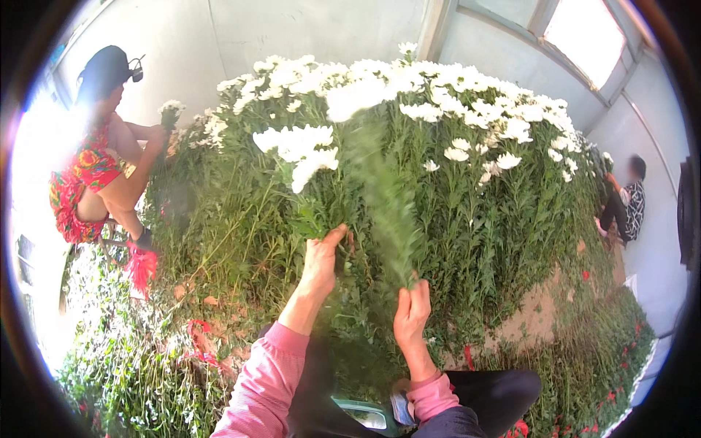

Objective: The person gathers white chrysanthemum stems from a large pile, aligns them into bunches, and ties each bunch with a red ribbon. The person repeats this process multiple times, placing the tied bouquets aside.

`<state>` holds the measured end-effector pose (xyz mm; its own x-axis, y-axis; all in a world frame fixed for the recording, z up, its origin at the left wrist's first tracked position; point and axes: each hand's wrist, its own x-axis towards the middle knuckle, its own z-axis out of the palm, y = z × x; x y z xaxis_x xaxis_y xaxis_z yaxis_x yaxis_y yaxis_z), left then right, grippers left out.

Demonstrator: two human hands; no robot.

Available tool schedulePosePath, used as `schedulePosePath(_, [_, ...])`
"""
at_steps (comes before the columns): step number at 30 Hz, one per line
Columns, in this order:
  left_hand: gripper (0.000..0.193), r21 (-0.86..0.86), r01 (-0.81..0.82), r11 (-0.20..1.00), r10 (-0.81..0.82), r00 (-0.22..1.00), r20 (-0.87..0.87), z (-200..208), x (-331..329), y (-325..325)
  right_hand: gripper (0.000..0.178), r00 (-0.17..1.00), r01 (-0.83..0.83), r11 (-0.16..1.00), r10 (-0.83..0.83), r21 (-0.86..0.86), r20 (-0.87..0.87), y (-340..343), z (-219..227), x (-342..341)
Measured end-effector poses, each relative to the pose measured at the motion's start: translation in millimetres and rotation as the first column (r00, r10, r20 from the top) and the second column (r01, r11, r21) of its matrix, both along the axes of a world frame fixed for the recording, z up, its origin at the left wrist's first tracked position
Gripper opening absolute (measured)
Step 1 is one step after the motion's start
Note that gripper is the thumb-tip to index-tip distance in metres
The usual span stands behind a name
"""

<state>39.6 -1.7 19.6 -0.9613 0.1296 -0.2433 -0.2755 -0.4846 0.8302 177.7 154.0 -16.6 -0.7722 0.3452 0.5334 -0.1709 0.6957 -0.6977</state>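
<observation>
My left hand [321, 259] is closed round the stems of a small bunch of white chrysanthemums [299, 150], whose blooms point up and away from me. To its right, my right hand [412, 310] grips the lower stem of another chrysanthemum [391, 212], which is smeared by motion; its white bloom is overexposed at the top. Right behind both hands rises a large heap of white chrysanthemums [467, 212] with long leafy green stems. How many stems each hand holds I cannot tell.
Cut stems and leaves [146, 358] litter the floor at left, and more greenery [584, 365] lies at right with red bits in it. A person in red floral clothes [87, 175] sits at far left holding flowers. Another person [629, 201] sits at far right. Pale walls [314, 29] stand behind.
</observation>
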Motion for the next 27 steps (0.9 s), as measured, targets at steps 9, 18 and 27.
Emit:
schedulePosePath(9, [0.068, 0.2, 0.089, 0.976, -0.096, 0.995, 0.026, -15.5, 5.4, -3.8, 0.046, 0.988, 0.001, 0.965, -0.041, 0.263, 0.148, -35.3, 5.3, 23.6])
schedulePosePath(18, [0.014, 0.073, -0.084, 0.994, 0.084, 0.996, 0.002, 17.9, 8.0, -23.8, 0.028, 0.997, 0.066, 0.998, -0.064, -0.026, 0.049, 13.3, -38.2, -71.7])
schedulePosePath(27, [0.021, 0.244, 0.048, 0.969, -0.054, 0.998, 0.018, 10.9, 0.2, -27.6, 0.027, 0.948, 0.284, 0.933, -0.239, -0.219, 0.21, 76.1, -67.0, -163.6])
